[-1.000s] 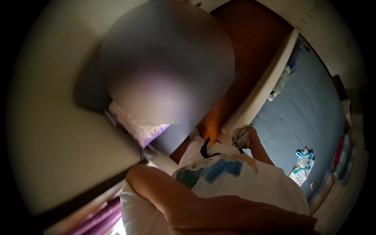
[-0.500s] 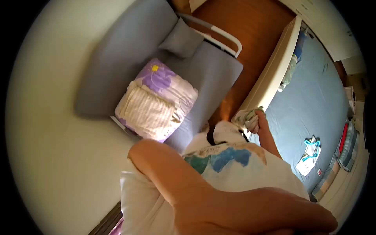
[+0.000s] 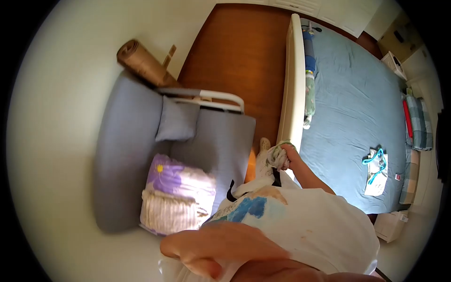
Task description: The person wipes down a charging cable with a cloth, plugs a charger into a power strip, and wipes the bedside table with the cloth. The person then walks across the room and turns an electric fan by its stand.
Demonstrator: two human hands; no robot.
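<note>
My right hand (image 3: 292,159) is closed around a bunched green-and-white patterned cloth (image 3: 278,157), held at the near corner of the bed by its cream end board (image 3: 293,80). My left arm crosses low in front of my white painted-print shirt (image 3: 319,225). Its hand (image 3: 225,245) is close to the camera and blurred, and the fingers cannot be made out clearly. Beyond it, on the grey sofa (image 3: 129,155), sits a folded purple-flowered quilt (image 3: 181,176) with a striped cream cloth (image 3: 169,211) on it.
Rolled clothes (image 3: 309,94) lie along the bed's edge on the blue sheet (image 3: 347,103). A white item with a turquoise strap (image 3: 377,174) and folded checked bedding (image 3: 419,122) are farther right. A brown roll (image 3: 143,61) stands behind the sofa, beside wooden floor (image 3: 239,47).
The view has turned, so the sofa sits lower and the brown roll shows fully. My left arm has dropped lower in view. The cloth stays in my right hand.
</note>
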